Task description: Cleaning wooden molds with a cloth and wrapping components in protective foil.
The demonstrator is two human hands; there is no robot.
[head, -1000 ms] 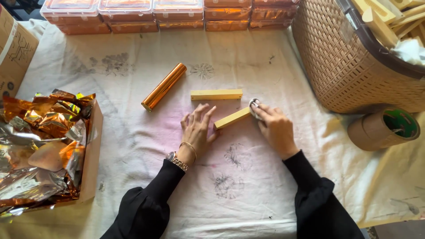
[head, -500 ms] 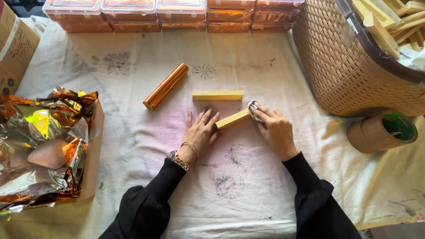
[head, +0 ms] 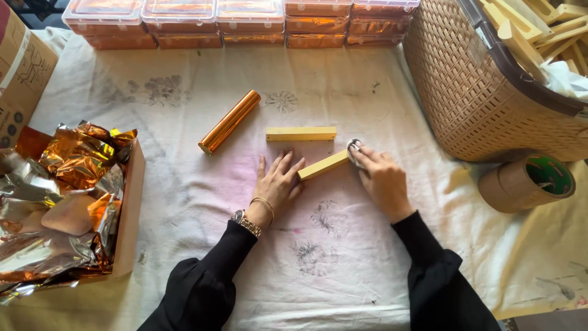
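— Item one: how is the yellow bar [head: 323, 165] placed?

— It is laid slantwise near the middle of the cloth-covered tabletop [head: 343, 257], pinned at its near end by the flat, spread fingers of the left hand [head: 277, 186]. Its far end is pinched, with a small shiny piece, by the right hand [head: 381, 179].

— Items alongside?

— A second yellow bar [head: 301, 133] and a copper foil roll [head: 229, 121] are set toward the far edge; a woven basket [head: 490, 98] is kept at the right.
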